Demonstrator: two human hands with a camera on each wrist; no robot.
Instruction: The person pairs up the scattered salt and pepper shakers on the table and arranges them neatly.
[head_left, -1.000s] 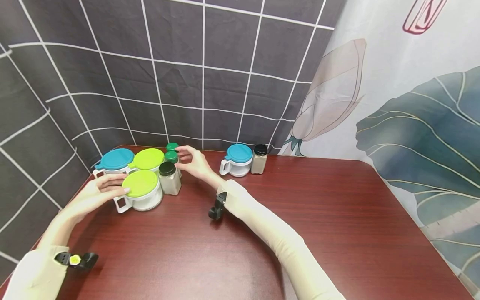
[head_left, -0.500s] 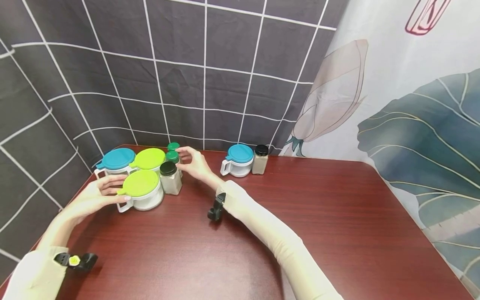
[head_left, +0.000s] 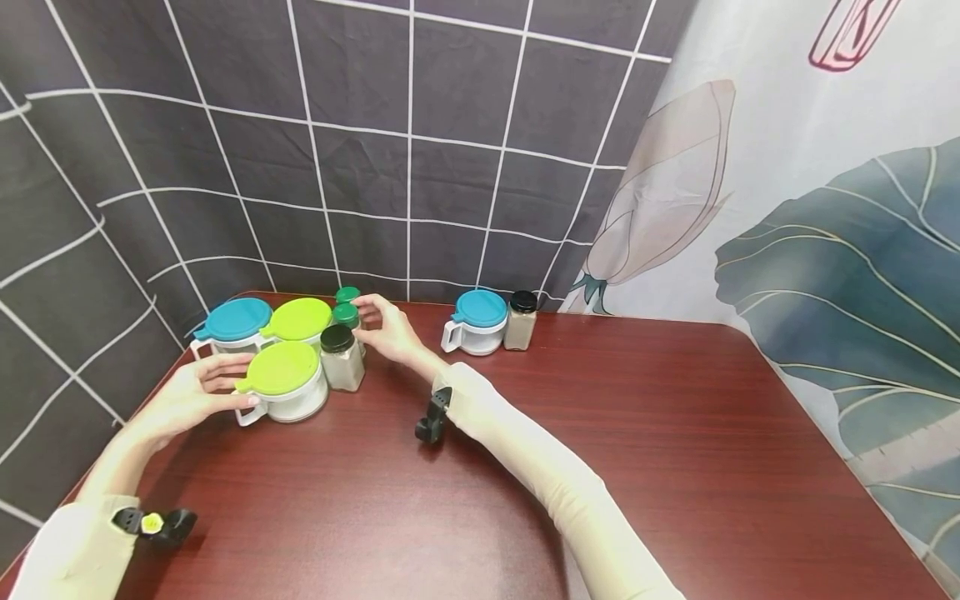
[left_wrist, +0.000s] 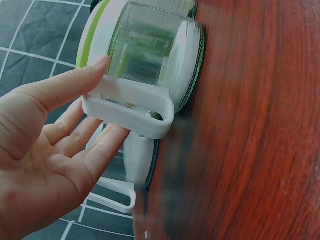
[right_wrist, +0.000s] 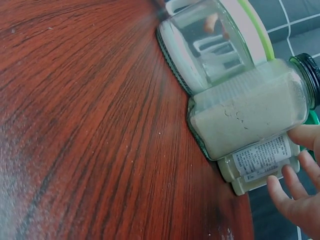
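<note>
My left hand [head_left: 191, 392] is at the handle side of the front glass jar with a lime-green lid [head_left: 281, 369]. In the left wrist view, the thumb reaches the jar's white collar, while loosely bent fingers lie beyond its white handle [left_wrist: 130, 107]. My right hand [head_left: 393, 333] is at the right side of the green-capped spice bottles [head_left: 347, 314], fingertips close against them; exact contact is hard to tell. A black-capped bottle of pale powder [right_wrist: 245, 115] stands between the front lime-lidded jar and that hand.
Behind are another lime-lidded jar [head_left: 298, 318] and a blue-lidded jar [head_left: 236, 321]. Farther right, a second blue-lidded jar [head_left: 480, 321] stands beside a black-capped bottle [head_left: 520, 320]. A dark checked cloth [head_left: 457, 192] hangs behind the red-brown table [head_left: 675, 467].
The front jar's lime lid has turned a little, its tab now pointing left over the handle. Both hands stay almost in the same place.
</note>
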